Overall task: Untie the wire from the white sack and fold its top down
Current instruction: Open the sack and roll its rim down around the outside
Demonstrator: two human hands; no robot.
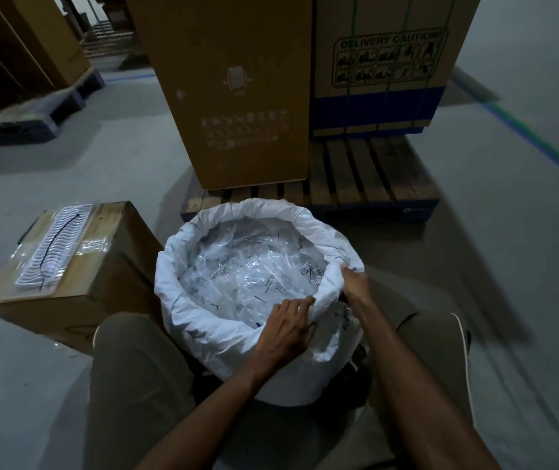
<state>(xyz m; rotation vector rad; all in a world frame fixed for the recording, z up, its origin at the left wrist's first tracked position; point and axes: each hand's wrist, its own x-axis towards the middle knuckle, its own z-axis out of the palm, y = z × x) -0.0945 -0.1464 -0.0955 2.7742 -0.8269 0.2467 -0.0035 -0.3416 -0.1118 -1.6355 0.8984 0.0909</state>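
The white sack [203, 320] stands open on the floor between my knees, its top rolled outward into a thick rim. Inside it lie several clear plastic packets with dark print [251, 269]. My left hand [288, 329] grips the rim's near right part, fingers curled over the folded cloth. My right hand [356, 283] pinches the rim just to the right, at the sack's right edge. No wire shows on the sack.
A low cardboard box [101, 290] with a ribbed clear plastic tray [52, 245] on top sits at my left. Tall cartons [230, 96] stand on a wooden pallet [356, 178] straight ahead. Grey floor lies to the right, with a blue-green line [542, 140].
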